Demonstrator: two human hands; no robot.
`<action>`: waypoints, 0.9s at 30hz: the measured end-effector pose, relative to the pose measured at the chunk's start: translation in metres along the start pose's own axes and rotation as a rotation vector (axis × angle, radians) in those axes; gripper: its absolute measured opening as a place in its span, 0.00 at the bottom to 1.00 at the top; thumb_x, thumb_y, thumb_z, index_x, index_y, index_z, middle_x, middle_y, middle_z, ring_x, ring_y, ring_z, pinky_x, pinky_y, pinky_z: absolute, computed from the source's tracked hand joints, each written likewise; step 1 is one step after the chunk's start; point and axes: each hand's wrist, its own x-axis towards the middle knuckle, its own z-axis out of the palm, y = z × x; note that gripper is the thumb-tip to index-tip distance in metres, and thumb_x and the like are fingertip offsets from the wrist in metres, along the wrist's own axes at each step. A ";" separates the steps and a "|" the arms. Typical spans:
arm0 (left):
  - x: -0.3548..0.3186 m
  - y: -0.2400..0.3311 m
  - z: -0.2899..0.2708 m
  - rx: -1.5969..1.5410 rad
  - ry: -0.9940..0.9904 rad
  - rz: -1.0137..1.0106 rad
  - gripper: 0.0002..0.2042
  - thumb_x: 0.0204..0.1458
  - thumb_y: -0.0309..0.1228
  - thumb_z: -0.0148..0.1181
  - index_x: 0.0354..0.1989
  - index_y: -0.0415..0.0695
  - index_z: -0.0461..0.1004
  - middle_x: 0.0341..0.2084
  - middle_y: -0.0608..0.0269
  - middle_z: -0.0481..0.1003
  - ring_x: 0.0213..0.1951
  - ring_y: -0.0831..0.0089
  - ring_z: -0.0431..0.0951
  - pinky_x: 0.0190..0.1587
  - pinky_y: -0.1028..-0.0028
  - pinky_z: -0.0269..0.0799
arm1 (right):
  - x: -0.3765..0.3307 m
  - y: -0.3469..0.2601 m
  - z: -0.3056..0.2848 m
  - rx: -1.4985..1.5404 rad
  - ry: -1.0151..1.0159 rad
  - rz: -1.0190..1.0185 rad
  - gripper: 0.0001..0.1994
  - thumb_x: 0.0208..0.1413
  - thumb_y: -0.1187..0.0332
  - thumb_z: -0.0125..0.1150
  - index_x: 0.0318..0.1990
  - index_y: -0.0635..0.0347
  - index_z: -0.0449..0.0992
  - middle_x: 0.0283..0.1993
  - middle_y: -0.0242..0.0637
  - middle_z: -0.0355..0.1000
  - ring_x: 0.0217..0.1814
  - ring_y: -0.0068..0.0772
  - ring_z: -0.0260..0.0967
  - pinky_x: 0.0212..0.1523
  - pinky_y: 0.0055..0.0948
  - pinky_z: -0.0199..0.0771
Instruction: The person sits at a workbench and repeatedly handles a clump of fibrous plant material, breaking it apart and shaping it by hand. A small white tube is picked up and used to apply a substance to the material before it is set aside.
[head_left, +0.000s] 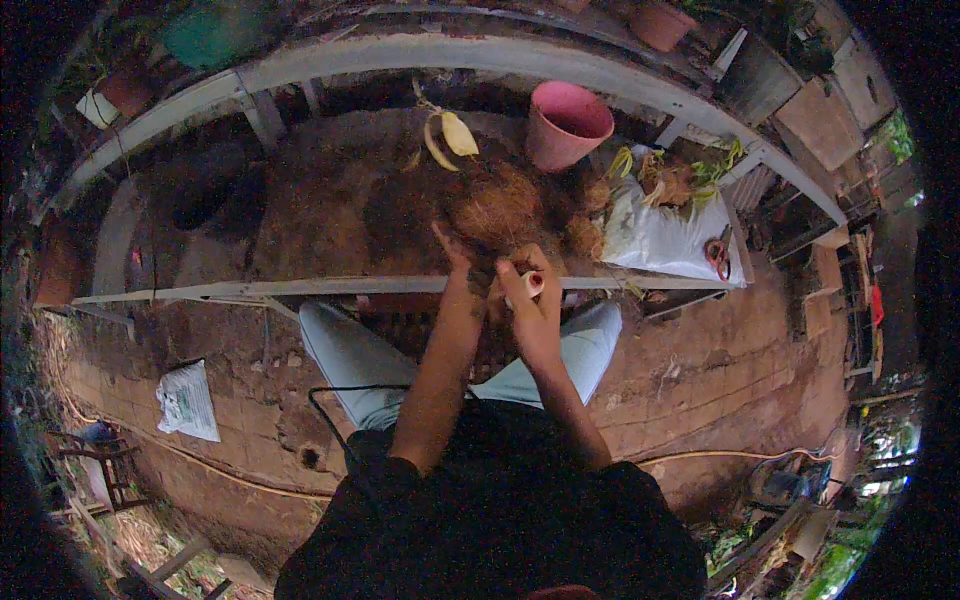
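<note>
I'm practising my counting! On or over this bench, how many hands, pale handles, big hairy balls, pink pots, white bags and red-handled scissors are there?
Left hand and right hand: 2
Pale handle: 1
Big hairy ball: 1
Pink pot: 1
White bag: 1
Red-handled scissors: 1
Total: 7

black top [490, 510] | short sleeves [372, 490] | pale blue trousers [350, 345] | bare forearms [440, 370]

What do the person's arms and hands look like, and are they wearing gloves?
No gloves: the left hand and right hand are bare. The black sleeves end around the elbows, leaving the forearms uncovered. Dark smudges, maybe dirt, show near the left wrist. I can't see any watch or bracelet.
</note>
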 end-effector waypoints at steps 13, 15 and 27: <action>0.015 0.000 0.021 -0.062 -0.015 0.020 0.25 0.56 0.46 0.51 0.58 0.45 0.62 0.54 0.60 0.66 0.52 0.67 0.69 0.54 0.62 0.68 | 0.009 0.048 -0.045 0.697 -0.045 0.320 0.12 0.62 0.60 0.50 0.27 0.52 0.64 0.18 0.28 0.55 0.16 0.20 0.49 0.16 0.23 0.50; 0.004 0.002 0.032 -0.097 -0.013 -0.048 0.25 0.56 0.45 0.52 0.58 0.45 0.62 0.54 0.61 0.66 0.52 0.67 0.69 0.54 0.62 0.68 | 0.024 0.059 -0.053 0.396 0.044 0.281 0.12 0.59 0.58 0.55 0.27 0.52 0.65 0.19 0.25 0.56 0.18 0.18 0.52 0.18 0.22 0.52; 0.012 -0.013 0.006 -0.081 -0.197 -0.284 0.29 0.53 0.42 0.58 0.61 0.43 0.58 0.52 0.56 0.68 0.51 0.63 0.70 0.54 0.61 0.69 | 0.058 0.024 -0.086 0.248 0.011 0.150 0.12 0.54 0.58 0.63 0.32 0.55 0.70 0.22 0.22 0.62 0.22 0.17 0.60 0.20 0.21 0.59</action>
